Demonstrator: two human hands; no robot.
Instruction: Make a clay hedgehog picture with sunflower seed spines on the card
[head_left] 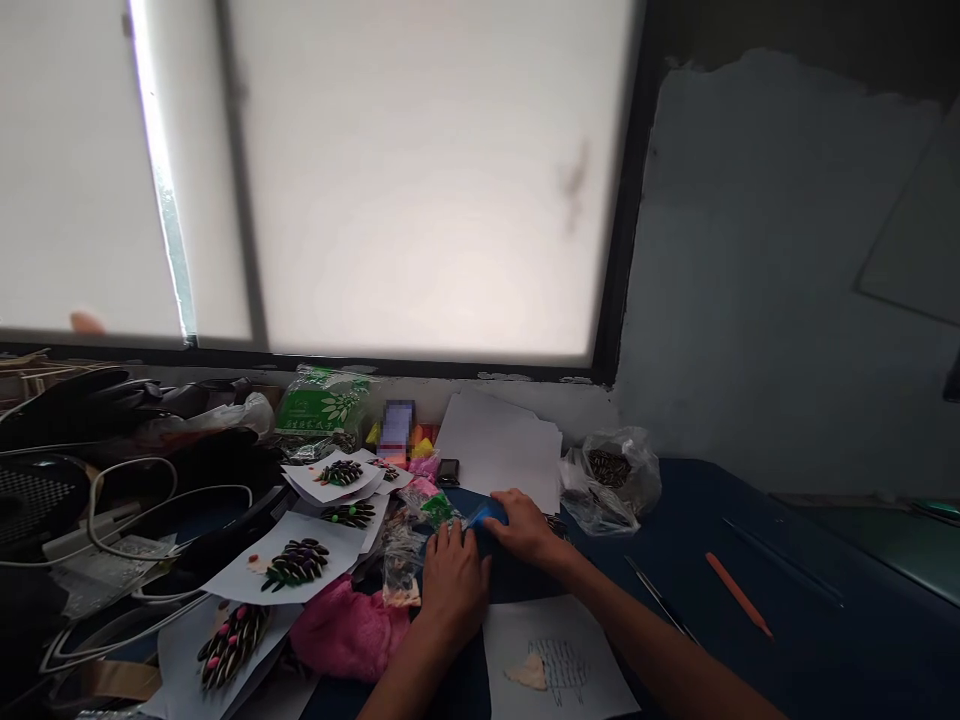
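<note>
My right hand [523, 528] pinches a small blue packet [487, 515], perhaps modelling clay in clear plastic. My left hand [454, 578] lies beside it with fingers stretched forward, palm down, at the edge of some crumpled clear plastic packets [401, 550]. A green piece [436, 510] shows in one packet close to its fingertips. Below both hands is a white sheet with a pencil drawing [562, 665] of a hedgehog-like animal. A flat beige clay shape [529, 672] covers the head of the drawing.
Sheets with hedgehogs made of dark seeds [296, 565] are spread at left, by a pink plush cloth [349, 630]. Behind stand a green seed bag [319, 410], a phone [396, 430] and white paper [495, 440]. At right are a seed bag [611, 470], tweezers [660, 598] and an orange pencil-like tool [739, 595].
</note>
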